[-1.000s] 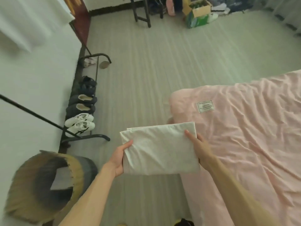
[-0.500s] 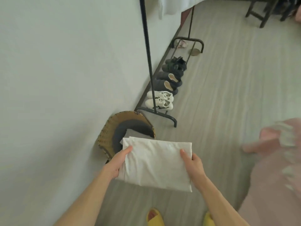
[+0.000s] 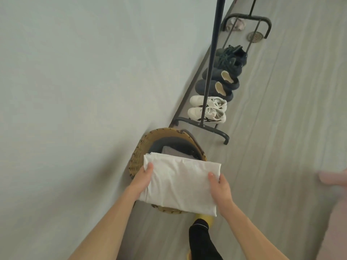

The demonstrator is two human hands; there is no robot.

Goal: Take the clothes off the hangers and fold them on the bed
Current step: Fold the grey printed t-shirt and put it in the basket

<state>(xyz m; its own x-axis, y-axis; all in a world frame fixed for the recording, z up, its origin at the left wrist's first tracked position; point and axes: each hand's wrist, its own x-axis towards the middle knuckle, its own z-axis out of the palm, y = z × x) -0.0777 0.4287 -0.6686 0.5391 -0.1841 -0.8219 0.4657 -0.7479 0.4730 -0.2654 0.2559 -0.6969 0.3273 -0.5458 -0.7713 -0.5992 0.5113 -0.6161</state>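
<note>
Folded white cloth point(image 3: 180, 182) now above basket point(image 3: 138, 156); both hands grasp its side edges.

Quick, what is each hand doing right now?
Left hand: closed on the left edge of the folded white garment, above the wicker basket.
Right hand: closed on the garment's right edge.

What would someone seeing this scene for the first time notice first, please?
The folded white garment at centre frame, held flat by the left hand and right hand, directly above a wicker basket standing against the wall. Beyond it, pairs of shoes line the base of a dark clothes rack along the wall.
</note>
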